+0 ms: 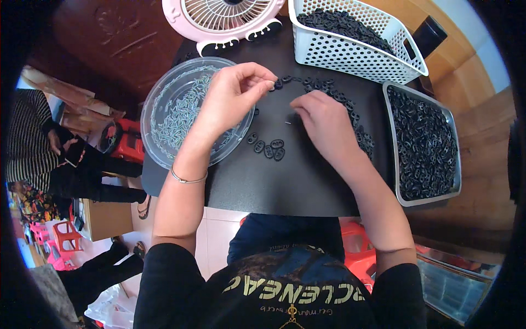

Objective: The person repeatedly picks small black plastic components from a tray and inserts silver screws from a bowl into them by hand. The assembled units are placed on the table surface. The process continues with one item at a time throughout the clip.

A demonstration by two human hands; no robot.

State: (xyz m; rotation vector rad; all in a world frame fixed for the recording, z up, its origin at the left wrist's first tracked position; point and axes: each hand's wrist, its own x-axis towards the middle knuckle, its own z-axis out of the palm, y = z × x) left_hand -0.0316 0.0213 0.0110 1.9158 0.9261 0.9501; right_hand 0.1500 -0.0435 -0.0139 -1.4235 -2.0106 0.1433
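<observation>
My left hand (233, 93) is over the right side of a round clear tub (150, 118) of small silvery screw-like pins (178, 118). Its thumb and forefinger pinch together beside small black oval pieces (278, 85); what lies between the fingertips is too small to make out. Across from it, my right hand (326, 120) has its fingers drawn together just above the tabletop, their tips partly hidden. A single silvery pin (288, 123) lies by those fingertips. Nearer to me rests a small group of black oval pieces with holes (268, 149).
More black pieces fill a metal tray (457, 164) at the right and a white perforated basket (350, 55) at the back. Loose ones (345, 104) lie past my right hand on the dark table (263, 189). A pink fan (183, 22) stands behind; a person (35, 142) is at far left.
</observation>
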